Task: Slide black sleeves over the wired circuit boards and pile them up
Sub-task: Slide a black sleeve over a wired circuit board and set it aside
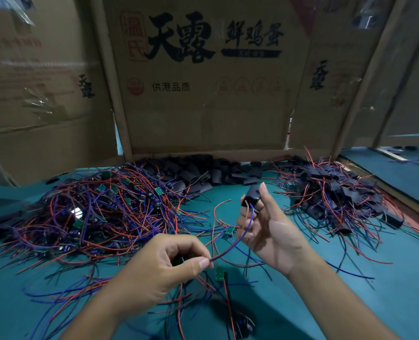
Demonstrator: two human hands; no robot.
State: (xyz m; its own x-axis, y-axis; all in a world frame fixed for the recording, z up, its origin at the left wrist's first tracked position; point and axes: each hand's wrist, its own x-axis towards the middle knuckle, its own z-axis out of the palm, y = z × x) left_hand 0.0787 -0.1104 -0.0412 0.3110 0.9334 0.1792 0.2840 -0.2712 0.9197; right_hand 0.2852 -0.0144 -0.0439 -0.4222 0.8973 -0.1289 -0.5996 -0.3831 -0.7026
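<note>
Right hand [269,231] pinched black sleeve [251,196] at fingertips | left hand [162,268] pinched wire pair [238,238], possibly cupping a board | over table [350,303]

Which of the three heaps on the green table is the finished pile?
The right heap: its wires end in black sleeves. The left heap shows bare green boards; the back heap is empty sleeves.
</note>
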